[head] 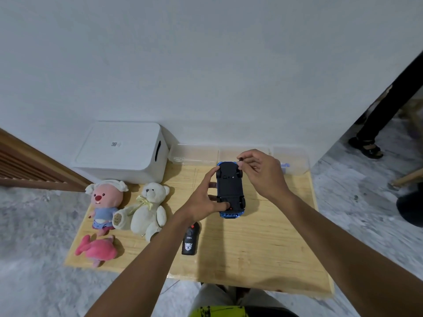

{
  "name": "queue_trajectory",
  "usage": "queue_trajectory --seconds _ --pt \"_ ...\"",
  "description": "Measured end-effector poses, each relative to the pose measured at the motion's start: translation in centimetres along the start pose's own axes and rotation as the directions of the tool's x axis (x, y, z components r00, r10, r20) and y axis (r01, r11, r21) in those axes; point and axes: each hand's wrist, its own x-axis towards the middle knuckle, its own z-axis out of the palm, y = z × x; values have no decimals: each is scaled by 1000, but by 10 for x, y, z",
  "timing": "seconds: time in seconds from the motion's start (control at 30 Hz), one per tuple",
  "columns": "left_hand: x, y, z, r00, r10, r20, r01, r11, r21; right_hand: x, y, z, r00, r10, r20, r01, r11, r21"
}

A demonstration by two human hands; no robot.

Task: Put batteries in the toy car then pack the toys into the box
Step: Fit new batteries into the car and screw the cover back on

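Note:
A blue toy car lies upside down on the wooden table, its black underside facing up. My left hand grips the car from the left, thumb on the near end and fingers along its far side. Above the car's far right wheel, my right hand pinches a small dark object, too small to identify. The white lidded box stands shut at the table's back left. A pink-faced plush, a white teddy bear and a pink plush lie at the left.
A black remote control lies near my left forearm. Clear plastic containers line the back edge by the wall. Another person's leg and sandal stand on the floor at the right, beyond the table's edge.

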Motion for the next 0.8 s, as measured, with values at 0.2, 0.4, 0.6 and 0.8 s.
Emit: queue_trajectory --seconds 0.2,0.4,0.6,0.8 --pt "0 1 0 1000 6 -15 -6 1000 -10 0 2 -1 1000 -8 -5 8 1000 -15" --pt "1 1 0 1000 4 -22 -4 1000 -18 0 3 -1 1000 -4 -9 4 1000 -13" --pt "2 1 -1 1000 -2 -23 2 1000 -21 1 0 0 1000 -7 -13 7 1000 2" --pt "2 2 -2 1000 -10 -26 9 1000 -21 3 0 1 1000 -12 -6 13 1000 6"
